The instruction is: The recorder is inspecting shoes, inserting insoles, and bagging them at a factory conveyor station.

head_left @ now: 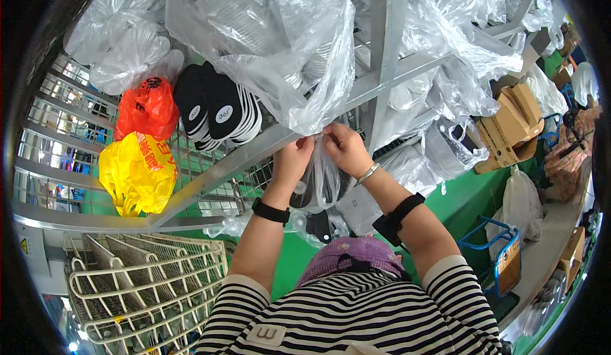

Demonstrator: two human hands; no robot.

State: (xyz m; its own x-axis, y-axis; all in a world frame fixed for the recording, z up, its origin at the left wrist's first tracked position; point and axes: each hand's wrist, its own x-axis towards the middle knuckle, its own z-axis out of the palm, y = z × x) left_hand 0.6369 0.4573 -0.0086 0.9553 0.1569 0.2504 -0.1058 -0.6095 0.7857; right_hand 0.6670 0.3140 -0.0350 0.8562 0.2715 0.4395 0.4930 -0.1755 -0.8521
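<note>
Close together in front of me, my left hand and my right hand both pinch the gathered top of a clear plastic bag. It hangs below my fingers with dark contents that I cannot make out clearly. Just beyond my hands, a large clear plastic bag drapes over the metal rail of a rack. To its left stand stacks of black insoles with white edges and round white labels. Lower down, partly behind my left forearm, another dark piece with a white dot shows.
Red and yellow plastic bags sit left on the wire rack. Nested cream wire carts stand at lower left. An upright metal post rises ahead. Right are cardboard boxes, a blue-framed cart and a long bench.
</note>
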